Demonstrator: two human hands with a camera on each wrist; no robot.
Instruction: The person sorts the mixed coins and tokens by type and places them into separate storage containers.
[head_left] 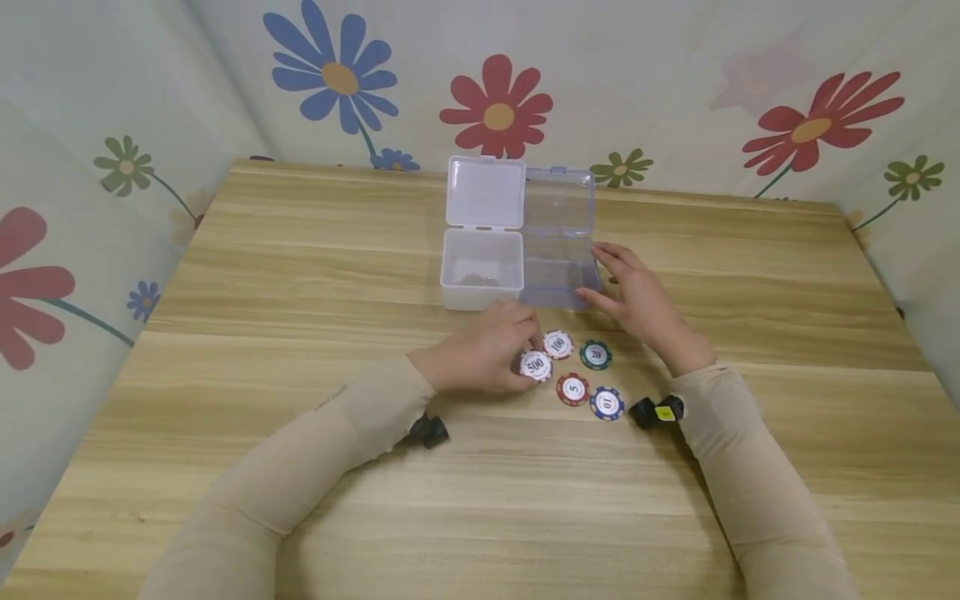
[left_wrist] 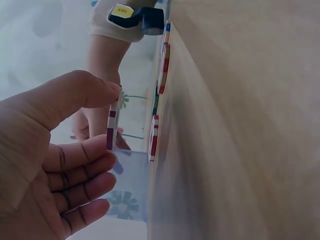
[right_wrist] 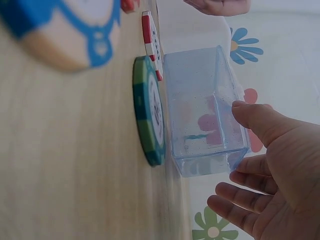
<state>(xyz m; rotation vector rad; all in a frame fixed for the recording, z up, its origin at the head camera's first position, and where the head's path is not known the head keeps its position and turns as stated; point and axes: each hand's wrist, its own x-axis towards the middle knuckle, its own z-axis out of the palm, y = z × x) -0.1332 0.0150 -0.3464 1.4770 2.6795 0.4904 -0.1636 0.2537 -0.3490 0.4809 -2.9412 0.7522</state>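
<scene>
My left hand (head_left: 487,346) pinches a white poker chip marked 500 (head_left: 536,365) between thumb and index finger. In the left wrist view this chip (left_wrist: 114,120) stands edge-on off the table, and the other fingers hang loosely curled. My right hand (head_left: 641,300) holds the right end of a clear bluish plastic box (head_left: 558,271), thumb at its front and fingers at its right side. Flat on the table lie chips marked 100 (head_left: 558,344), green 20 (head_left: 596,355), red 5 (head_left: 573,389) and blue 10 (head_left: 607,403).
A frosted white plastic box (head_left: 482,297) stands against the clear one's left side, with something pale on its floor. Both lids are raised, the white lid (head_left: 486,192) and the clear lid (head_left: 558,202). Behind the wooden table (head_left: 315,275) hangs a flowered cloth (head_left: 600,75).
</scene>
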